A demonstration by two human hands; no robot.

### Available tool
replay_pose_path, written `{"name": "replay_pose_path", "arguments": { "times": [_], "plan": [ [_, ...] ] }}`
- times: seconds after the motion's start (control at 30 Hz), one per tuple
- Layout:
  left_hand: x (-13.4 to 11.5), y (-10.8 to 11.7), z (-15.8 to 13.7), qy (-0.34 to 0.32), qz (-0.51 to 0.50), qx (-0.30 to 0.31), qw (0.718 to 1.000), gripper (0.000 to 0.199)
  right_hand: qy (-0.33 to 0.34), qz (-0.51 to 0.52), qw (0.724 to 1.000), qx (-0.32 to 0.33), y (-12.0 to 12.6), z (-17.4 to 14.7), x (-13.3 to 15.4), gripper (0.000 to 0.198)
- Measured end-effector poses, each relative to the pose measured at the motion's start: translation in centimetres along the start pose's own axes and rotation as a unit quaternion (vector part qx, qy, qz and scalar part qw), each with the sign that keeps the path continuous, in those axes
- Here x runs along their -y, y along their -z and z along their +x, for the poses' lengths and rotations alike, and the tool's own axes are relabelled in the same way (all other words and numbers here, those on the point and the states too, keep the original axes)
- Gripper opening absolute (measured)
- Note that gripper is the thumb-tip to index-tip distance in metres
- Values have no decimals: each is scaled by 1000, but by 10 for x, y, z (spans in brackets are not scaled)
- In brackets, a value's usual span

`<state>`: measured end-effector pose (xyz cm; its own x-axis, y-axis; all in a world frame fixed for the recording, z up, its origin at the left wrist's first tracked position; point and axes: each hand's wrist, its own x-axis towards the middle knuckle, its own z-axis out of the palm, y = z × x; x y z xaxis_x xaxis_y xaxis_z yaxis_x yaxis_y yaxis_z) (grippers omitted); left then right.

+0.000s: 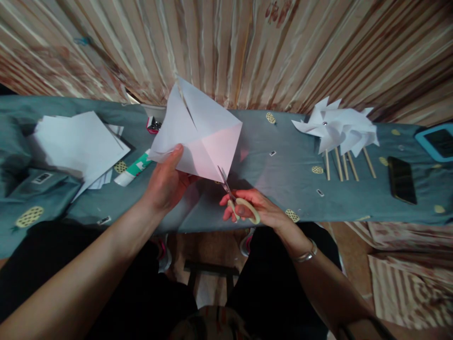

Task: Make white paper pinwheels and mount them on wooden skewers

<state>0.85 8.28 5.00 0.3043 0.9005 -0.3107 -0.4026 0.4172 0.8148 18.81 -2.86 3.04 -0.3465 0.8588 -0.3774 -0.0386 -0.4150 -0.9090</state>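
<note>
My left hand (168, 182) pinches a square sheet of white paper (208, 127) at its left corner, thumb on top and fingers beneath. The sheet is held up above the table, with a slit running inward from its top corner and crease lines meeting near the middle. In my right hand (253, 205) is a pair of scissors (244, 208) with cream handles, my fingers through the loops. Its blades are slightly apart and meet the sheet at the lower corner. Pink light falls across the lower right part of the paper.
White paper pinwheels (339, 125) on sticks lie at the right, near a dark phone (402, 180) and a blue-framed device (437, 141). At the left are a stack of paper (79, 146), a green-and-white glue stick (132, 168) and a small red box (153, 125) of metal bits. A curtain (226, 52) hangs behind.
</note>
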Motion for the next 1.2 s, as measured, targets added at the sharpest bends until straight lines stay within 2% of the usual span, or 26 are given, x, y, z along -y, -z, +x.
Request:
{"name": "replay_pose_path", "arguments": {
  "times": [0.17, 0.33, 0.77, 0.93, 1.2],
  "plan": [
    [-2, -1, -1, 6, -3, -13, 1000, 18, -4, 7, 1000, -1, 0, 1, -1, 63],
    [-1, 0, -1, 5, -16, 6, 1000, 21, -10, 15, 1000, -3, 0, 2, -1, 67],
    [-3, -1, -2, 14, -27, -3, 1000, 20, -4, 14, 1000, -17, -2, 3, -3, 67],
    [-4, -1, -2, 20, -23, -18, 999, 18, 0, 20, 1000, -21, -3, 4, -4, 63],
    [-5, -1, -1, 10, -27, -9, 1000, 19, -6, 42, 999, -23, -4, 5, -5, 55]
  ]
}}
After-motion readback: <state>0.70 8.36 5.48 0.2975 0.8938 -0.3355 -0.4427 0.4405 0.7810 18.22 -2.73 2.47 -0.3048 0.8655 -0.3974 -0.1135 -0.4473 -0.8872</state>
